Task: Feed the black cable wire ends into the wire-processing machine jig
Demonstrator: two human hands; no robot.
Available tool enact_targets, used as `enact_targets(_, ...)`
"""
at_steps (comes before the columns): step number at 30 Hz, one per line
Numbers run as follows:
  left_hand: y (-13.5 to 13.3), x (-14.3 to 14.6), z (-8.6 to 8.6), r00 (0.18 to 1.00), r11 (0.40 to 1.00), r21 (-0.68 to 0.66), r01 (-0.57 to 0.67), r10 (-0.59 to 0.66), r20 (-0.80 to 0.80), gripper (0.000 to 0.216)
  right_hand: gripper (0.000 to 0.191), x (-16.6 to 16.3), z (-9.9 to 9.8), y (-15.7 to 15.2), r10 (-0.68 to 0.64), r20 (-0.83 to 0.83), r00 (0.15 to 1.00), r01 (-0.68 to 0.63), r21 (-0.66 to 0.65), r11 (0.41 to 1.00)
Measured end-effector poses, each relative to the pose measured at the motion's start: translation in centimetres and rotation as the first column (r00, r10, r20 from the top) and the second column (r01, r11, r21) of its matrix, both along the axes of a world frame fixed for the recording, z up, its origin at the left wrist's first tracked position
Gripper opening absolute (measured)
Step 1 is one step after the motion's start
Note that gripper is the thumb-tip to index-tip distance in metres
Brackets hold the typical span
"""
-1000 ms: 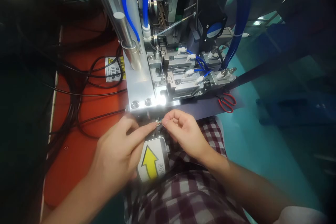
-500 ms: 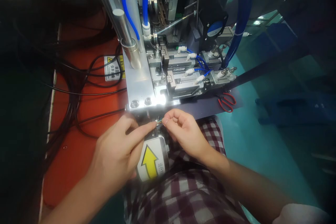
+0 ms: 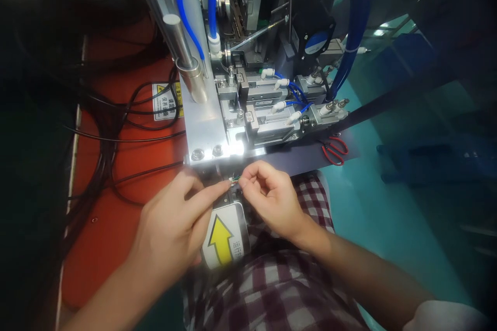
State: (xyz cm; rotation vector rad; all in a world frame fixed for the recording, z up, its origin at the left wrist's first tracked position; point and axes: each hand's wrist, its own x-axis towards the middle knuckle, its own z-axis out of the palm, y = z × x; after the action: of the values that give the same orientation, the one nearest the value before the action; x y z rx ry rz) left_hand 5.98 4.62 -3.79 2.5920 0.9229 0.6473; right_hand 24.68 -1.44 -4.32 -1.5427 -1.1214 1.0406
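Thin coloured wires (image 3: pixel 236 178), some greenish, run between my two hands at the front edge of the metal machine. My right hand (image 3: pixel 274 199) pinches them between thumb and forefinger, its other fingers curled. From the opposite side, my left hand (image 3: pixel 171 217) stretches one finger to a small pale piece (image 3: pixel 231 181) where the wires end; its fingertip touches or nearly touches it. The rest of the left hand lies beside a white plate with a yellow arrow (image 3: pixel 220 240). Some left fingers are hidden, and the wire ends are too small to make out.
The machine's silver plate (image 3: pixel 204 124) stands just beyond my hands, with air cylinders (image 3: pixel 272 121) and blue hoses (image 3: pixel 351 20). Red-handled pliers or scissors (image 3: pixel 334 151) lie at right. Black cables (image 3: pixel 108 139) cross the orange-red surface (image 3: pixel 128 248) at left.
Both hands stay almost in place. A little more of the green wires shows by the right fingertips. The whole view has shifted slightly.
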Motion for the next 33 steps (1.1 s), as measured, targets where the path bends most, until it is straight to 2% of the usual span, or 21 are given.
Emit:
enact_targets(10,0.1,-0.2,0.2,1.0,0.999,-0.032,-0.014,0.015,0.015,0.031,0.015,0.0,-0.1,0.1,-0.021,-0.17,0.985,0.002,-0.112,0.994)
enact_targets(13,0.2,-0.1,0.2,1.0,1.0,-0.017,-0.004,0.005,0.014,0.032,0.016,-0.1,0.2,0.2,-0.045,-0.168,0.985,0.016,-0.168,0.986)
enact_targets(16,0.3,0.1,0.3,1.0,1.0,0.004,0.001,-0.001,0.011,0.031,0.014,-0.3,0.9,0.5,-0.037,-0.046,0.998,0.027,-0.193,0.981)
enact_targets(18,0.2,0.1,0.3,1.0,1.0,0.004,-0.003,0.003,0.014,0.03,0.014,-0.4,1.5,0.7,-0.005,0.103,0.995,0.025,-0.197,0.98)
enact_targets(21,-0.1,0.0,0.2,0.999,0.999,-0.027,-0.031,0.031,0.007,0.031,0.018,-0.6,2.2,1.1,0.033,0.355,0.934,0.037,-0.189,0.981)
enact_targets(22,-0.2,0.0,0.1,0.999,0.998,-0.037,-0.046,0.046,0.004,0.032,0.018,-0.6,2.3,1.1,0.032,0.394,0.919,0.046,-0.186,0.982)
enact_targets(24,-0.3,-0.1,0.0,0.998,0.997,-0.042,-0.064,0.064,-0.006,0.034,0.017,-0.5,2.2,1.2,0.024,0.315,0.949,0.049,-0.223,0.974)
enact_targets(26,-0.3,-0.2,-0.1,0.999,0.999,-0.029,-0.044,0.044,-0.011,0.033,0.014,-0.2,1.8,1.2,0.011,0.062,0.998,0.008,-0.31,0.951)
enact_targets(28,-0.2,-0.2,-0.3,1.0,1.0,-0.019,-0.021,0.021,-0.005,0.032,0.013,0.3,1.4,1.1,-0.01,-0.15,0.989,-0.048,-0.375,0.926)
enact_targets(30,-0.1,-0.3,-0.5,1.0,1.0,-0.02,-0.018,0.019,0.011,0.032,0.014,0.7,1.1,0.8,-0.036,-0.138,0.99,-0.015,-0.355,0.935)
enact_targets(33,-0.1,-0.3,-0.7,0.999,0.999,-0.024,-0.022,0.022,0.026,0.034,0.016,0.9,1.2,0.4,-0.077,0.012,0.997,0.078,-0.234,0.969)
